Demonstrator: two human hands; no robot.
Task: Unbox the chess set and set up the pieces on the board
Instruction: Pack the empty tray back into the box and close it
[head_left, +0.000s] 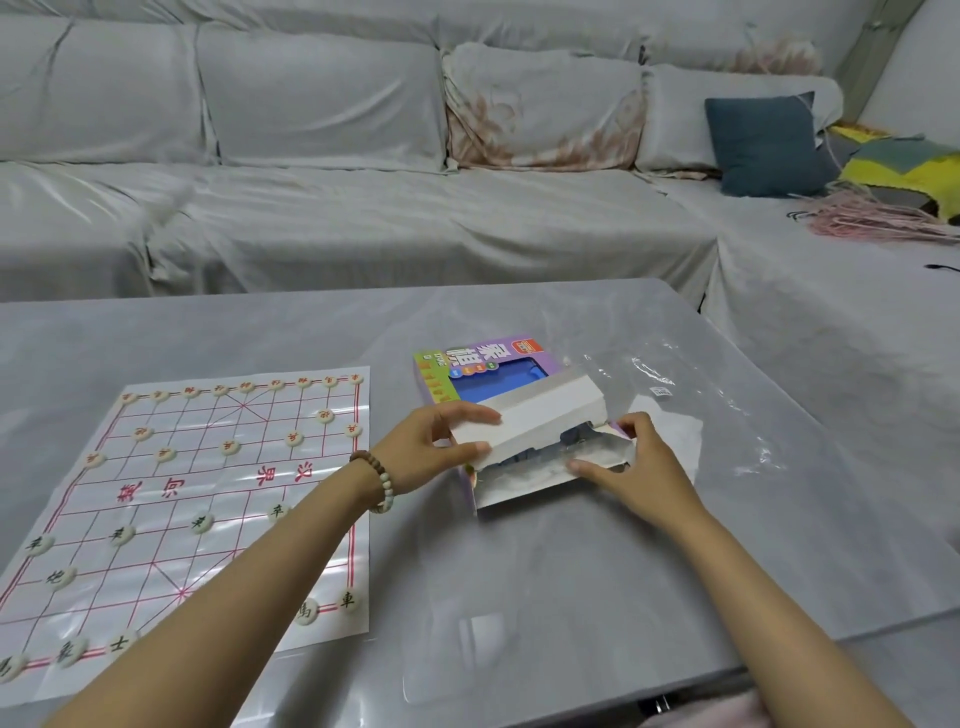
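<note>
Box: a purple and green cardboard chess-set box (488, 364) with a blue tray (498, 387) showing through its window lies on the grey bench (571, 571), just right of the board, with its near end open towards the person.
Left hand: the left hand (436, 447) pinches the long white end flap (545, 415) between thumb and fingers and holds it raised over the opening.
Right hand: the right hand (628, 462) lies with fingers stretched flat on the silvery lower flap (519, 486), pressing it down rather than gripping; the thumb sits by the box corner.
Board: a white sheet board with red grid lines (208, 493) lies flat on the left of the bench.
Pieces: round cream chess pieces (201, 522) stand on the grid points, red-lettered ones along the far rows and black-lettered ones along the near rows.
Done: the set looks unboxed and both armies appear laid out.
Hidden: the left forearm covers part of the near rows, so I cannot tell whether every black piece is placed.
Left: probably only closing the box and checking the covered points.
Box inside: too dark at the open end to tell whether anything remains in it.
Wrap: a clear plastic wrapper (727, 415) lies crumpled on the bench, beside and behind the box.
</note>
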